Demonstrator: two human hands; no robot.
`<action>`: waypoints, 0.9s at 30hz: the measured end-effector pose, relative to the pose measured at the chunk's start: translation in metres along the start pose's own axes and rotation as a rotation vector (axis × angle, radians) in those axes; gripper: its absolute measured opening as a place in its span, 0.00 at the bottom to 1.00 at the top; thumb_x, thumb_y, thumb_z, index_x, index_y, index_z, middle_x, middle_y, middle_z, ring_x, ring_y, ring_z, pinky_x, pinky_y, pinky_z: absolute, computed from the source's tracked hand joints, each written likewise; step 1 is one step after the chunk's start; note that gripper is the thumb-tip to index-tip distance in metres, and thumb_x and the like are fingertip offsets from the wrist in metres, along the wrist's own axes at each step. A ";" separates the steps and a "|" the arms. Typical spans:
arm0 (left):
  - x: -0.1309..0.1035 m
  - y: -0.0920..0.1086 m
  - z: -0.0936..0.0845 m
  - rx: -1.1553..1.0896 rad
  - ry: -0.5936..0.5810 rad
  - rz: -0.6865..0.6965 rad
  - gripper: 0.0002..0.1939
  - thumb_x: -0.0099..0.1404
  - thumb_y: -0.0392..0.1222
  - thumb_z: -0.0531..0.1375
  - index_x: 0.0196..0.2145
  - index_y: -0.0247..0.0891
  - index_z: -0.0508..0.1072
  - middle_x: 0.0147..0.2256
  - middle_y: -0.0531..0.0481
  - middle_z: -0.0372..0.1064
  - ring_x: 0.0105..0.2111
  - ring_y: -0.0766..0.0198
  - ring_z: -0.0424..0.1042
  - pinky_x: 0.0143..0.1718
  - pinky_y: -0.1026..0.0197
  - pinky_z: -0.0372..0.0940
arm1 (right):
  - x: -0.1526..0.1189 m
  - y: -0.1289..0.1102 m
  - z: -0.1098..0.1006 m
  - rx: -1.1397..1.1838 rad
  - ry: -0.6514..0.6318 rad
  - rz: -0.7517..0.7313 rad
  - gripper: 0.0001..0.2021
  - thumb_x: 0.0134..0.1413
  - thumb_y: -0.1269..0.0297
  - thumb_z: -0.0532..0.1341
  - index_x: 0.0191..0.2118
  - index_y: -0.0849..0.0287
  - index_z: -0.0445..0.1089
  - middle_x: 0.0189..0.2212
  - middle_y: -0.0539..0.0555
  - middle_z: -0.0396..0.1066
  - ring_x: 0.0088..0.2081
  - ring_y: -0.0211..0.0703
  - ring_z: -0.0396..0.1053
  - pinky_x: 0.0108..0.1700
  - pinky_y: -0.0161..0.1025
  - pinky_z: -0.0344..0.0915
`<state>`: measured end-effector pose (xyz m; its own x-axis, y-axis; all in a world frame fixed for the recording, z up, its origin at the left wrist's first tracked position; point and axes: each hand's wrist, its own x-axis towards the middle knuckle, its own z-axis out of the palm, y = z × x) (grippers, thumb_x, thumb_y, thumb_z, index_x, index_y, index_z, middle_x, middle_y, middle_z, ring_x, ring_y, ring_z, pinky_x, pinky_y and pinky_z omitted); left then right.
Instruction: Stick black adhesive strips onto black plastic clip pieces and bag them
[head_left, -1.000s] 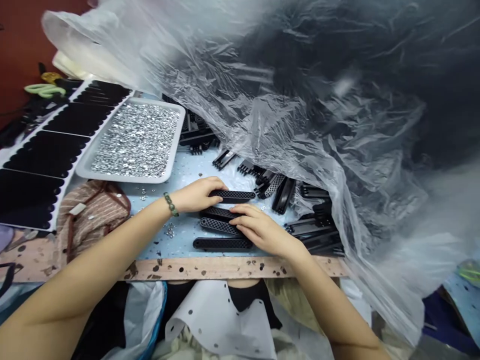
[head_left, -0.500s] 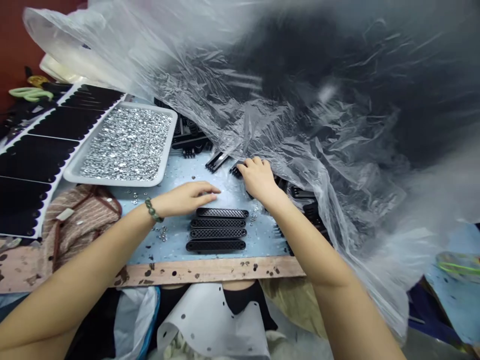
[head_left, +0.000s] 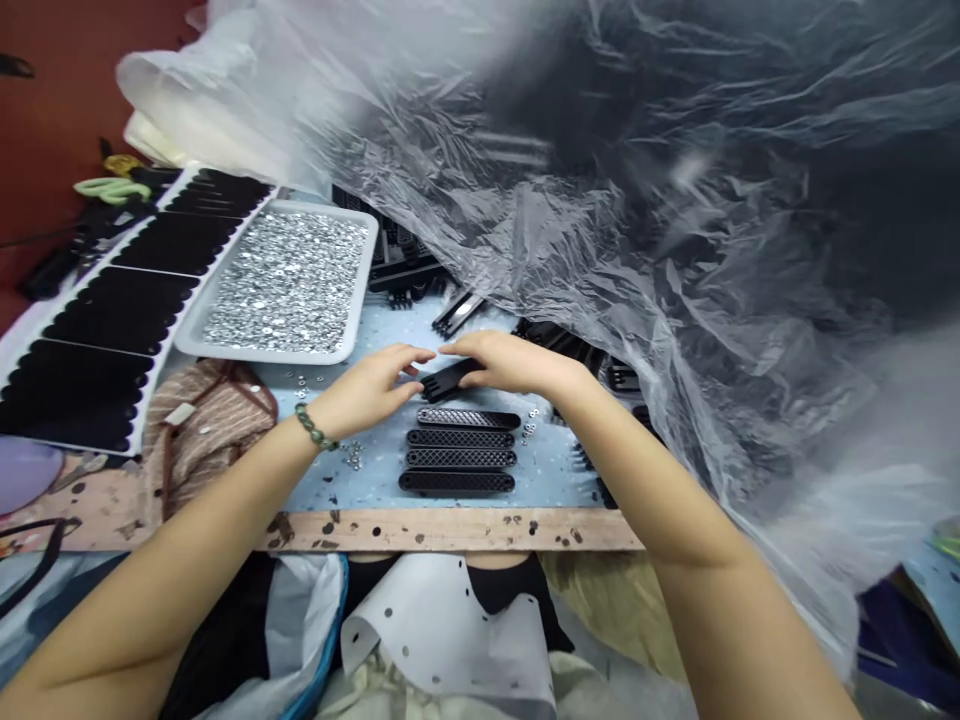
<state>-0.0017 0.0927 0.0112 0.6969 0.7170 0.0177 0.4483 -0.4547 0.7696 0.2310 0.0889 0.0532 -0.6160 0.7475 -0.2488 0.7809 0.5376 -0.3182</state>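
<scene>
My right hand [head_left: 495, 361] grips a black plastic part [head_left: 448, 381] that has prongs at its left end. Close to those prongs is my left hand [head_left: 375, 383], thumb and fingers apart, with nothing visible in it; whether a fingertip touches the part I cannot tell. Just below both hands lies a row of several black bars [head_left: 461, 459] with a crosshatched face, stacked front to back on the blue tabletop [head_left: 360, 492]. A loose pronged black part [head_left: 457, 312] rests above my hands, beside the edge of the clear plastic sheet.
A white tray [head_left: 373, 262] full of small metal nuts stands at upper left. Clear plastic sheeting [head_left: 570, 250] covers a heap of black parts. Black sheets with white borders [head_left: 127, 305] lie left, near a striped cloth [head_left: 195, 425]. A wooden strip [head_left: 450, 530] edges the table.
My right hand has drawn a black pronged part from the sheeting's edge leftward and nearer me. My left hand has risen slightly toward it. The view has shifted a little.
</scene>
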 end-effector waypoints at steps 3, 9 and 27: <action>-0.001 -0.005 0.004 0.015 -0.059 0.022 0.19 0.63 0.40 0.55 0.52 0.37 0.68 0.47 0.44 0.68 0.44 0.61 0.71 0.50 0.53 0.65 | -0.007 0.007 0.000 0.007 0.013 0.079 0.25 0.49 0.74 0.64 0.56 0.63 0.66 0.54 0.60 0.66 0.53 0.50 0.64 0.55 0.42 0.59; 0.009 -0.007 0.015 -0.045 -0.108 -0.066 0.16 0.62 0.37 0.57 0.49 0.36 0.71 0.44 0.45 0.71 0.42 0.61 0.71 0.48 0.57 0.65 | -0.011 0.011 0.010 0.084 -0.053 0.098 0.17 0.61 0.65 0.56 0.54 0.60 0.68 0.46 0.59 0.70 0.46 0.47 0.68 0.51 0.43 0.62; 0.019 -0.014 0.009 -0.226 -0.059 -0.227 0.12 0.64 0.39 0.54 0.44 0.34 0.72 0.39 0.46 0.74 0.36 0.65 0.72 0.41 0.60 0.67 | -0.010 0.018 0.021 0.253 -0.029 0.078 0.18 0.59 0.65 0.57 0.54 0.57 0.68 0.45 0.58 0.69 0.46 0.46 0.68 0.52 0.45 0.63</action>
<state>0.0102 0.1083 -0.0054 0.6275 0.7519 -0.2023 0.4646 -0.1531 0.8722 0.2491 0.0835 0.0305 -0.5603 0.7694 -0.3066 0.7777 0.3613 -0.5145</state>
